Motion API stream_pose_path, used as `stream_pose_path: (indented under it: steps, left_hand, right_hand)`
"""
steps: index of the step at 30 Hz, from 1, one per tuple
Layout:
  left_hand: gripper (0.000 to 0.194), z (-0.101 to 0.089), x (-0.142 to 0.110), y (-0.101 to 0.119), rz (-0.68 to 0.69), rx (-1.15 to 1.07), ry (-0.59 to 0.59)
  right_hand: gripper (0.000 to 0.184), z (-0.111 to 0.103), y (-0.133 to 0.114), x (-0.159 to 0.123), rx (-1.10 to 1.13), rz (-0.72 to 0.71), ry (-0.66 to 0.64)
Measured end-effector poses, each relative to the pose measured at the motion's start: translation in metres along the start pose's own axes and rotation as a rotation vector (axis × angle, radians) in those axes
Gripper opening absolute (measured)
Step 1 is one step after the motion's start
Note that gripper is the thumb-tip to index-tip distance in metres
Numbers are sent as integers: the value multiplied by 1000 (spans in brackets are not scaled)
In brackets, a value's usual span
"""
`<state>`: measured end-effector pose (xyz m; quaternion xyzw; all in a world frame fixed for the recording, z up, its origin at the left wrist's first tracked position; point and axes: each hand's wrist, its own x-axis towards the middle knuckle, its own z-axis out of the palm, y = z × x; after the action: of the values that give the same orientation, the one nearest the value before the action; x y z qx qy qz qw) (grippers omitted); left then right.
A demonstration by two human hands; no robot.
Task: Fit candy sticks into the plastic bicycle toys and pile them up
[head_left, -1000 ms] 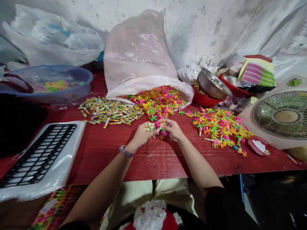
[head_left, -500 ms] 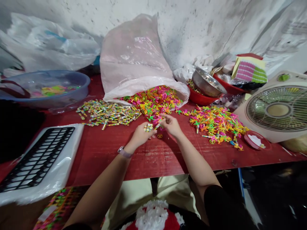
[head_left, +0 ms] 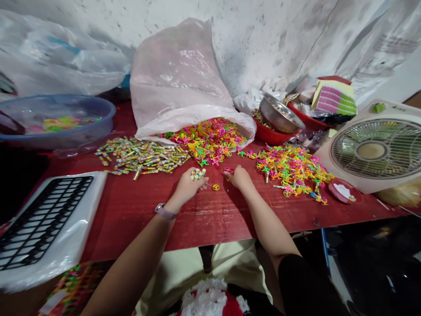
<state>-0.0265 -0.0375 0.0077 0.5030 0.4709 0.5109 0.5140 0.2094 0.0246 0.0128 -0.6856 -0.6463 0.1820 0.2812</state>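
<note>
My left hand (head_left: 187, 188) is closed round a bunch of small printed tubes (head_left: 198, 174), whose pale ends face up. To its right, my right hand (head_left: 241, 177) pinches a pink plastic piece (head_left: 228, 171) low over the table; the fingertips are partly hidden. Between the hands lies a yellow plastic ring with spokes (head_left: 215, 187). A heap of the same printed tubes (head_left: 148, 156) spreads behind my left hand. Bright plastic pieces (head_left: 210, 138) spill from the mouth of a big white bag (head_left: 180, 74) straight ahead.
On the right lies a pile of colourful pieces (head_left: 292, 169), some joined to tubes, beside a small red-striped dish (head_left: 342, 193) and a box fan (head_left: 371, 149). A blue basin (head_left: 108, 116) and a black rack (head_left: 49, 219) on plastic stand left. Behind are a steel bowl (head_left: 276, 115) and red basins.
My hands have moved apart. The tube that was between them is no longer seen there, and my right hand has lowered toward the table. The view has shifted slightly.
</note>
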Motion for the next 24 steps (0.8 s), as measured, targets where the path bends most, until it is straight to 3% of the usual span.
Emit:
stream_pose_path:
  steps: [2,6,9,12,14,16,24]
  left_hand:
    - [52,-4,-1,0,-14,8,22]
    - [54,-4,-3,-2,-47,53,12]
    - [54,2,-6,-2,-50,48,-47]
    - [55,10,-10,2,-27,34,-49]
    - [54,13,-12,6,-9,26,-38]
    - [53,14,-13,9,13,13,-27]
    - [50,10,-17,16,16,-17,-74]
  right_hand:
    - [31,14,0,1,40,11,-43]
    - [33,12,10,5,102,26,-115]
    - [37,6,9,0,424,44,-143]
    - [40,3,-5,-14,927,-21,-342]
    - [39,3,-16,-24,1096,-45,-534]
    - [36,4,-25,-31,1179,-18,-638]
    - [39,3,-32,-40,1266,33,-631]
